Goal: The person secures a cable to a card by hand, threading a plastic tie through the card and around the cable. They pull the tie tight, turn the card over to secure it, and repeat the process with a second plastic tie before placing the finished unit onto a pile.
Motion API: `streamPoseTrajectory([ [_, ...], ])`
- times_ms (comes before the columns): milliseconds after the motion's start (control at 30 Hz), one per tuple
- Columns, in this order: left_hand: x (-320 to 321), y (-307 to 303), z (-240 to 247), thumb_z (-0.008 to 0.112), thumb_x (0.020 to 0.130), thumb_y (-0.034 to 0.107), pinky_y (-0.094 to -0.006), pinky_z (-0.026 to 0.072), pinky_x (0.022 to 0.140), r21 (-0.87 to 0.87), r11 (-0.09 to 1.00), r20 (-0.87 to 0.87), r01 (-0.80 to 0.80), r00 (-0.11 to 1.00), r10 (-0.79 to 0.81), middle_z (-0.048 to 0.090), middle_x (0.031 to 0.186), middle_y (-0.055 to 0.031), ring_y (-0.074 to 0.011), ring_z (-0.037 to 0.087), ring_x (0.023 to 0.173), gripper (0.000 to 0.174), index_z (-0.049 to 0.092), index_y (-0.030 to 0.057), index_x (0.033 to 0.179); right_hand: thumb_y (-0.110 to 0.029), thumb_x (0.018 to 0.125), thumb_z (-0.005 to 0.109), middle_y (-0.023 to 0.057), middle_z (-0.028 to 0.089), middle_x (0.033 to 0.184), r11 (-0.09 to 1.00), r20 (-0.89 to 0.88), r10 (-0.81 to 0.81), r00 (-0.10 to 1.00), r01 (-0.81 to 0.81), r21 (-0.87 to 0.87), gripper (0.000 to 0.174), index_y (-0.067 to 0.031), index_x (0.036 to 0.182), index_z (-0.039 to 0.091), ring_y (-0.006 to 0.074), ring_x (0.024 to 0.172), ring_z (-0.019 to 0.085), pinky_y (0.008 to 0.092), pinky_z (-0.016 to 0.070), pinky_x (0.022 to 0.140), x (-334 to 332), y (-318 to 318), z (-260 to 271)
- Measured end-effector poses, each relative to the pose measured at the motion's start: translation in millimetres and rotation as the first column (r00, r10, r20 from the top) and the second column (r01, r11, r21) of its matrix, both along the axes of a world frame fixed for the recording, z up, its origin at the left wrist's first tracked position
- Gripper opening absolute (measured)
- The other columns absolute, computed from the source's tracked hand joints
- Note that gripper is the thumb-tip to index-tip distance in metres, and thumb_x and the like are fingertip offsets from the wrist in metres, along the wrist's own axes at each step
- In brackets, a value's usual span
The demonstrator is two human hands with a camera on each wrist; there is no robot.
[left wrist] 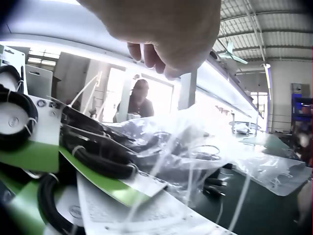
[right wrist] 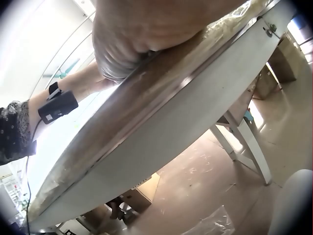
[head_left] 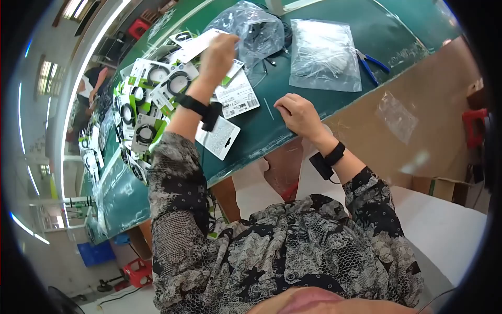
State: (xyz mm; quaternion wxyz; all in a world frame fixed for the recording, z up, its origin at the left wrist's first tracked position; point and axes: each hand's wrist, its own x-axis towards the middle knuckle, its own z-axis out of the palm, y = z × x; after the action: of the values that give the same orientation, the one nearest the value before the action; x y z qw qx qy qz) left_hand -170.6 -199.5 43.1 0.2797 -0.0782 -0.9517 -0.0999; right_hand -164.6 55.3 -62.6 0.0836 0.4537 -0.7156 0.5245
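My left hand (head_left: 217,57), fingers curled, is above a pile of carded black cables (head_left: 157,86), beside a blank white card (head_left: 196,47). I cannot tell whether the fingers pinch anything. In the left wrist view the same hand (left wrist: 161,29) hangs over green-and-white cards (left wrist: 102,183) with coiled black cables (left wrist: 17,117). My right hand (head_left: 300,115) rests near the table's front edge with loosely bent fingers. A thin white strip (head_left: 268,108) lies just left of its fingertips. Between the hands lie a printed card (head_left: 238,97) and a white card with a hanger slot (head_left: 219,138).
A clear bag with black cables (head_left: 256,31) sits behind the left hand. To its right lie a bag of white cable ties (head_left: 321,55) and blue-handled pliers (head_left: 374,64). Another person (left wrist: 140,100) is across the table. Boxes (head_left: 439,188) stand on the floor.
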Motion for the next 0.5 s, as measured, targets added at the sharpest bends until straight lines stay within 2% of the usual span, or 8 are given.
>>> streamPoseTrajectory([
  [33,-5,15,-12,0.057,0.08,0.004,-0.0365,0.0453,0.088,0.179,0.984,0.328,0.011,0.942,-0.07,0.06,0.111,-0.0129,-0.0306,0.057,0.101,0.032,0.059,0.0062,0.112,-0.003,0.079,0.06,0.011,0.057,0.075,1.0,0.002,0.007,1.0,-0.007,-0.009,0.001,-0.0034,0.08,0.06,0.03,0.074,0.057,0.0383,0.0472,0.066,-1,0,-2],
  [67,-8,28,-17,0.056,0.081,0.003,-0.0357,0.0444,0.091,0.341,0.939,0.601,-0.042,0.778,-0.184,0.059,0.115,-0.0136,-0.0308,0.056,0.105,0.035,0.058,0.0066,0.115,-0.004,0.079,0.059,0.0109,0.057,0.074,1.0,0.001,0.016,1.0,-0.016,-0.018,0.001,-0.0036,0.08,0.06,0.0299,0.075,0.058,0.0388,0.0474,0.068,-2,0,-3],
  [100,-13,29,-29,0.056,0.081,0.003,-0.0357,0.0444,0.091,0.338,0.94,0.607,-0.036,0.772,-0.188,0.059,0.115,-0.0136,-0.0308,0.056,0.105,0.035,0.058,0.0066,0.115,-0.004,0.079,0.059,0.0109,0.057,0.074,1.0,0.007,0.007,1.0,-0.007,-0.021,0.001,-0.0036,0.08,0.06,0.0299,0.075,0.058,0.0388,0.0474,0.068,-3,1,-4],
  [167,-19,18,-71,0.056,0.082,0.006,-0.0365,0.043,0.094,0.082,0.995,0.264,0.049,0.962,-0.069,0.057,0.119,-0.0155,-0.033,0.054,0.11,0.035,0.057,0.0075,0.116,-0.005,0.079,0.059,0.0107,0.057,0.074,1.0,-0.003,0.016,1.0,-0.016,-0.021,0.002,-0.0037,0.079,0.06,0.0297,0.075,0.058,0.0387,0.0474,0.068,-3,2,-4],
  [200,-23,10,-85,0.056,0.082,0.007,-0.0369,0.0423,0.096,-0.06,0.997,0.06,0.053,0.997,-0.049,0.055,0.121,-0.0164,-0.034,0.053,0.112,0.035,0.057,0.008,0.117,-0.005,0.079,0.058,0.0107,0.057,0.074,1.0,-0.01,0.019,1.0,-0.019,-0.025,0.002,-0.0037,0.078,0.06,0.0297,0.075,0.058,0.0387,0.0474,0.068,-3,1,-4],
  [233,-25,11,-83,0.056,0.082,0.007,-0.0369,0.0423,0.096,-0.069,0.996,0.064,0.06,0.996,-0.056,0.055,0.121,-0.0164,-0.034,0.053,0.112,0.035,0.057,0.008,0.117,-0.005,0.079,0.058,0.0107,0.057,0.074,0.999,-0.006,0.012,1.0,-0.012,-0.034,0.002,-0.0037,0.078,0.06,0.0297,0.075,0.058,0.0387,0.0474,0.068,-4,1,-4],
  [333,-29,15,-76,0.056,0.083,0.009,-0.0401,0.0402,0.099,-0.27,0.949,0.172,-0.161,0.962,0.212,0.051,0.125,-0.0172,-0.0365,0.043,0.124,0.035,0.056,0.0055,0.118,-0.003,0.079,0.059,0.011,0.059,0.077,0.999,-0.009,0.02,1.0,-0.019,0.031,0.002,-0.003,0.081,0.06,0.0303,0.076,0.058,0.0377,0.0478,0.068,-3,3,-4],
  [500,-37,47,-76,0.059,0.081,0.012,-0.0483,0.0385,0.096,-0.469,0.852,0.097,-0.232,0.945,0.311,0.045,0.129,-0.0139,-0.0345,0.038,0.124,0.036,0.056,0.0052,0.116,-0.003,0.079,0.059,0.011,0.06,0.079,1.0,0.022,0.011,1.0,-0.011,0.007,0.002,-0.0033,0.081,0.06,0.0305,0.078,0.059,0.0379,0.0483,0.069,-3,2,-7],
])
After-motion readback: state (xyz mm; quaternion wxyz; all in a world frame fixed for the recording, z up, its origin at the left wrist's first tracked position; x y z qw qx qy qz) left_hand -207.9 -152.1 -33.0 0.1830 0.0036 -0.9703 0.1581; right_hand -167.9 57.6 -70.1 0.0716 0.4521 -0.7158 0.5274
